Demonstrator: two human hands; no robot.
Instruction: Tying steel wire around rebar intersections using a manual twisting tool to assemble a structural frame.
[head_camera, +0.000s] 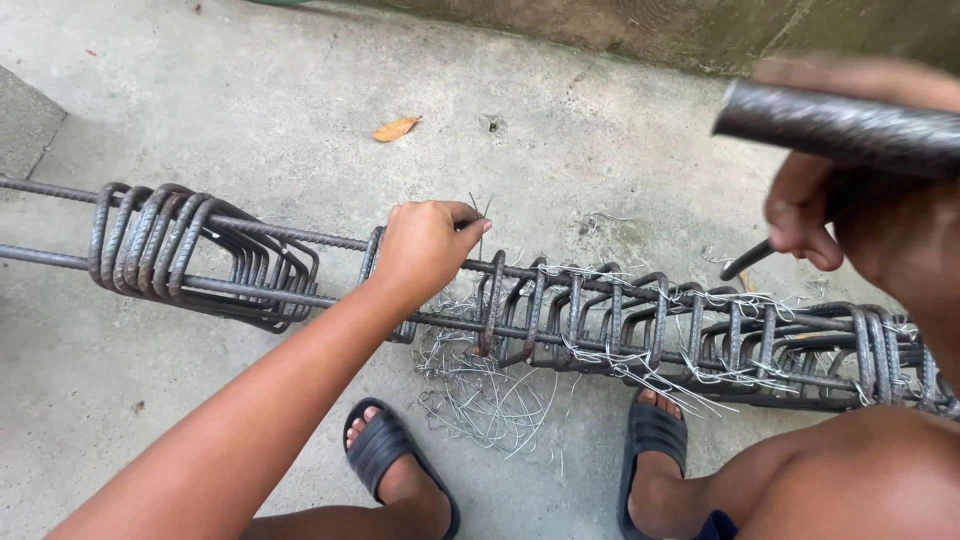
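A rebar cage (600, 320) lies across the concrete floor, with long ribbed bars running left to right. My left hand (425, 245) rests on the top bar and pinches thin tie wire (481, 212) whose ends stick up beside my fingers. My right hand (800, 215) is raised at the upper right, shut on a dark metal tool (840, 125); its thick handle is close to the camera and its tip (745, 262) hangs above the cage. Stirrups to the right of my left hand are wrapped with wire. A bunch of loose stirrups (190, 255) sits at the left.
A tangle of loose tie wire (480, 390) lies on the floor under the cage. My feet in black sandals (390, 450) (655, 430) stand near it. A dry leaf (395, 128) lies farther back, and a wall (700, 30) runs along the top.
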